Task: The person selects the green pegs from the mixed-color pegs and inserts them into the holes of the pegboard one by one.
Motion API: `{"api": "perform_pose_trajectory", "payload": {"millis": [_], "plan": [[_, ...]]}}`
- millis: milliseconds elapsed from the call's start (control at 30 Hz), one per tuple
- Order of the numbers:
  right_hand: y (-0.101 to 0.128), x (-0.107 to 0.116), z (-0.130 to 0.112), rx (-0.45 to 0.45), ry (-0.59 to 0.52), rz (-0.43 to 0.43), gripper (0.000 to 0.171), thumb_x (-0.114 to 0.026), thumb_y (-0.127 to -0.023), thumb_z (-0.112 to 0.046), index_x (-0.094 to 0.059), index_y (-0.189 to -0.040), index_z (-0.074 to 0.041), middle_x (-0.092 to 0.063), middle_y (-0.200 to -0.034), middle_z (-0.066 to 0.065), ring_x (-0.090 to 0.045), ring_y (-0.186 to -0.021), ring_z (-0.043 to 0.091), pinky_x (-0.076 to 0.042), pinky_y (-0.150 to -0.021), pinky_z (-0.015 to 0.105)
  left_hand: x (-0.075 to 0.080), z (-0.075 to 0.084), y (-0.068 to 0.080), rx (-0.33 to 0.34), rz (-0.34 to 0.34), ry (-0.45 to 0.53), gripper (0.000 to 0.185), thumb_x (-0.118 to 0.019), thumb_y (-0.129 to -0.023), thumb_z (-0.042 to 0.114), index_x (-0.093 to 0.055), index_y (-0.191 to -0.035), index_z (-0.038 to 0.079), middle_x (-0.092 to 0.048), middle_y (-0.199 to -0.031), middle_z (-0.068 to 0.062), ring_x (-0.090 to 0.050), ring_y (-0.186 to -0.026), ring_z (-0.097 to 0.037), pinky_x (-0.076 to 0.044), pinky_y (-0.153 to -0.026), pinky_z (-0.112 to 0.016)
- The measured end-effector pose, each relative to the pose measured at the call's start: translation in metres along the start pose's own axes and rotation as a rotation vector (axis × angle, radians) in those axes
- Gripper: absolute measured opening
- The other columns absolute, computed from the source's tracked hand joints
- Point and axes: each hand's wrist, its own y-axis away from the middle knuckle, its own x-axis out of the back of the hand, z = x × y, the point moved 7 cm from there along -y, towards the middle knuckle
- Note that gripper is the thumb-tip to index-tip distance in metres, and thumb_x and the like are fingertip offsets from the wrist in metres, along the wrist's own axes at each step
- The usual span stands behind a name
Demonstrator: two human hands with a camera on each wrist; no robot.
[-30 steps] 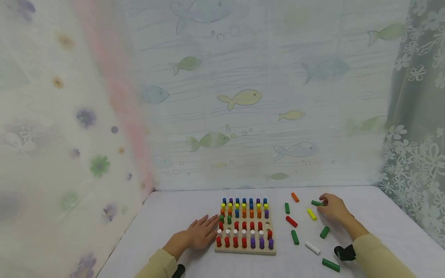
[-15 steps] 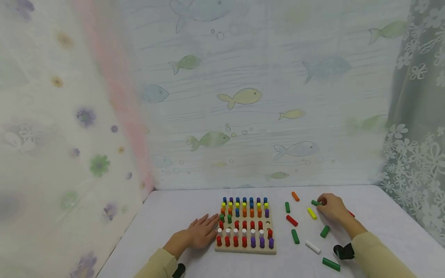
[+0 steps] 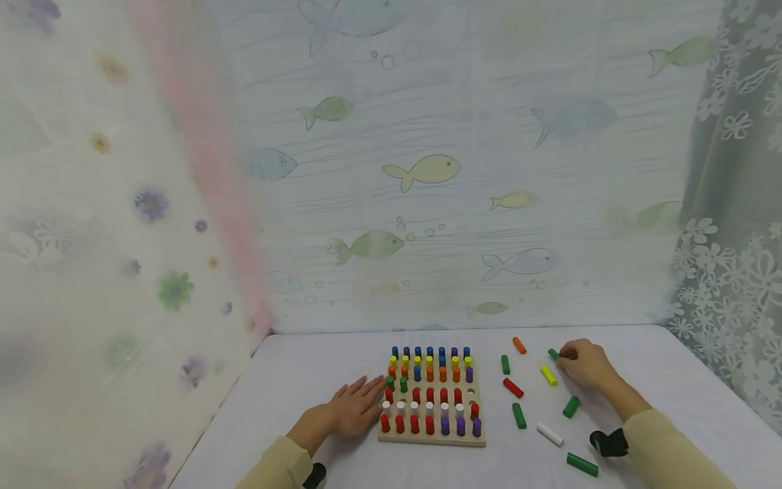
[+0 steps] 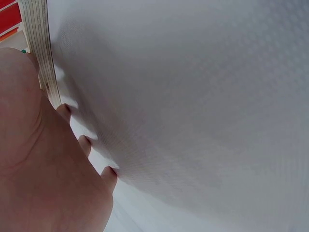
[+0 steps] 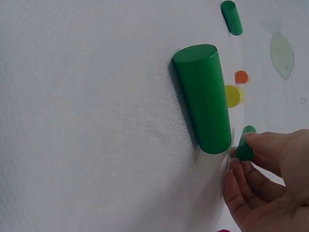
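Note:
My left hand point(image 3: 356, 409) lies with straight fingers along the left side of a wooden pegboard point(image 3: 430, 440). In the left wrist view its fingertips rest on the white cloth at the board's layered edge point(image 4: 37, 38). Upright pegs in several colours fill most of the board, and a bare hole shows near its right side. At the right of the table, my right hand point(image 3: 588, 363) pinches a green peg point(image 5: 245, 145) between thumb and fingers, close over the cloth. A yellow peg point(image 3: 548, 375) lies just in front of that hand.
Loose pegs lie between the board and my right arm: an orange peg point(image 3: 519, 345), a red peg point(image 3: 513, 388), a white peg point(image 3: 550, 435) and several green ones, one point(image 3: 582, 464) near the front. A fish-patterned curtain point(image 3: 427, 204) hangs behind the table.
The green peg in my right hand has turned from lying nearly sideways to a steeper slant. A red peg glimpsed by the right wrist half a second ago is now hidden. My left hand stays put.

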Motion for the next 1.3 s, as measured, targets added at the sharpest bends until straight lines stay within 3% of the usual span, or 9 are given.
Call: {"api": "perform_pose_trajectory", "payload": {"millis": [333, 700, 1300], "plan": [[0.003, 0.009, -0.003, -0.007, -0.017, 0.001, 0.032, -0.063, -0.098, -0.009, -0.062, -0.118, 0.016, -0.067, -0.107, 0.027, -0.064, -0.097, 0.037, -0.057, -0.082, 0.048, 0.009, 0.01, 0.007, -0.002, -0.017, -0.026, 0.065, -0.034, -0.108, 0.053, -0.024, -0.164, 0.022, -0.023, -0.17, 0.0, -0.017, -0.156, -0.036, -0.014, -0.121, -0.067], [0.014, 0.017, -0.017, 0.023, -0.049, 0.024, 0.032, -0.063, -0.1, -0.013, -0.064, -0.119, 0.012, -0.069, -0.106, 0.022, -0.063, -0.093, 0.031, -0.057, -0.077, 0.043, -0.002, -0.002, -0.002, 0.009, -0.002, -0.003, 0.065, -0.038, -0.107, 0.053, -0.027, -0.164, 0.023, -0.025, -0.17, 0.003, -0.018, -0.157, -0.032, -0.013, -0.123, -0.064], [0.029, 0.02, -0.039, 0.081, -0.136, 0.054, 0.03, -0.066, -0.101, -0.019, -0.068, -0.119, 0.005, -0.071, -0.107, 0.014, -0.065, -0.093, 0.025, -0.056, -0.075, 0.036, -0.003, -0.003, -0.003, 0.019, -0.005, -0.006, 0.064, -0.038, -0.107, 0.052, -0.027, -0.164, 0.024, -0.025, -0.17, 0.004, -0.017, -0.157, -0.031, -0.013, -0.123, -0.063]]}}
